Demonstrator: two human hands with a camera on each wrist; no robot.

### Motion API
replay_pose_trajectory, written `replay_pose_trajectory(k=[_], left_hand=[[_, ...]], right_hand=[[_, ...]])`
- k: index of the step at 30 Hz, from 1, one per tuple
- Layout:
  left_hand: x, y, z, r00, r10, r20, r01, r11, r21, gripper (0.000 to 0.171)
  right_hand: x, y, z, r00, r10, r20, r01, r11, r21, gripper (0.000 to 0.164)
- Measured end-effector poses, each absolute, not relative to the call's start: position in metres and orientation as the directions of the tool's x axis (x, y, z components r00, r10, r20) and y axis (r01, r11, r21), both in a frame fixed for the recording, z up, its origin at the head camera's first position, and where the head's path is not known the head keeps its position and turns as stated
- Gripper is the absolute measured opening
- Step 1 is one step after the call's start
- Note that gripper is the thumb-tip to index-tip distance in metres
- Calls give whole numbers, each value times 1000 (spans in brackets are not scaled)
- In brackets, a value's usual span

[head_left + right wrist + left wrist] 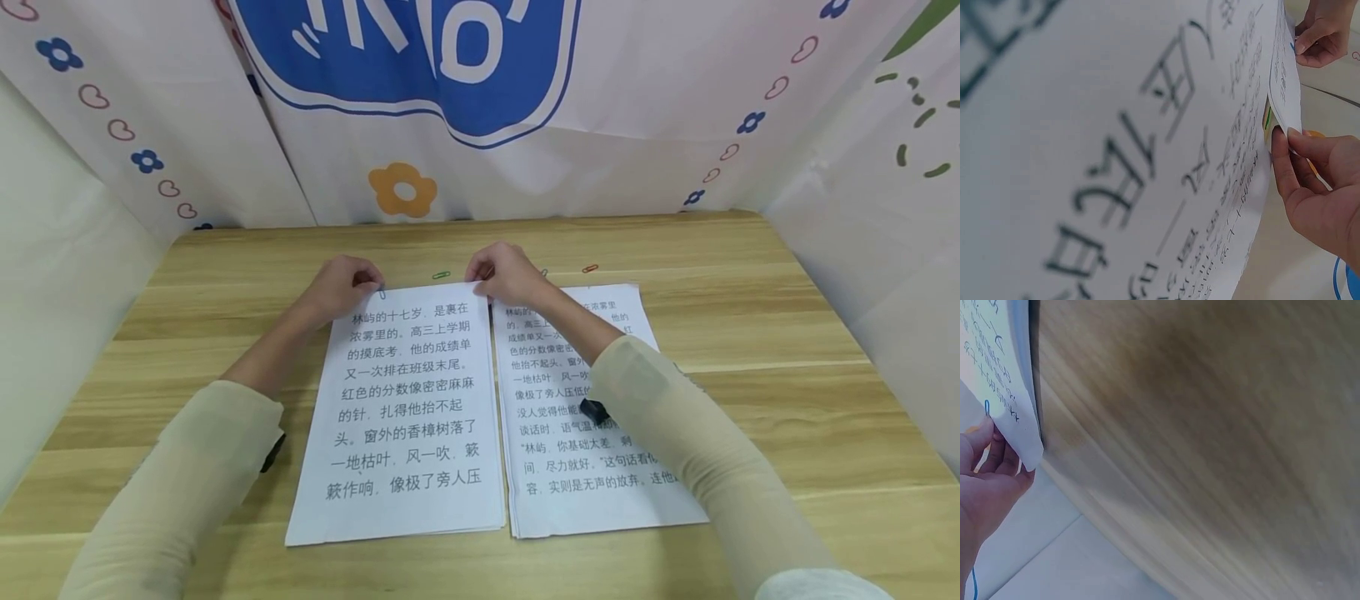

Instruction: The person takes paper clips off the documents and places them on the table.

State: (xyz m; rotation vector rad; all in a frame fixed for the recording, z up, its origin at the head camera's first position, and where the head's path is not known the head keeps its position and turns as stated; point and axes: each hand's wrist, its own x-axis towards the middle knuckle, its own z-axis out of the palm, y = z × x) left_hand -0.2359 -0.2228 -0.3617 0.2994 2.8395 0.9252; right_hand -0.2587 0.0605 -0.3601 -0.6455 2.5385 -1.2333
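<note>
Two stacks of printed paper lie side by side on the wooden table. At the top left corner of the left stack [408, 408], my left hand [341, 287] pinches the top edge. A blue paper clip [382, 293] sits on that edge, right at the left thumb tip in the left wrist view. My right hand [510, 273] pinches the same stack's top right corner between thumb and fingers. In the right wrist view, that corner is raised from the sheets beside it. The right forearm passes over the right stack [577, 508], covering part of its text.
Beyond the stacks lie a green paper clip [441, 275], a red paper clip [590, 268] and another clip [544, 272] partly behind the right hand. A printed white curtain [600, 167] hangs along the back edge of the wooden table [787, 400].
</note>
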Motion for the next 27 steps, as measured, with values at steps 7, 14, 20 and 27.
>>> replay_pose_trajectory(k=[7, 14, 20, 27], left_hand=[[-236, -222, -363, -965, 257, -46, 184, 794, 580, 16], [-236, -221, -365, -967, 251, -47, 177, 792, 584, 17], [-236, -222, -365, -970, 238, -53, 163, 793, 588, 17], [-235, -222, -366, -974, 221, -49, 148, 785, 602, 17]], right_hand=[[-259, 61, -361, -872, -489, -29, -284, 552, -784, 12], [-260, 61, -362, -873, -486, -39, -270, 548, -791, 13], [-260, 61, -361, -872, -488, -37, -269, 541, -797, 13], [-259, 61, -362, -872, -489, -30, -279, 545, -791, 13]])
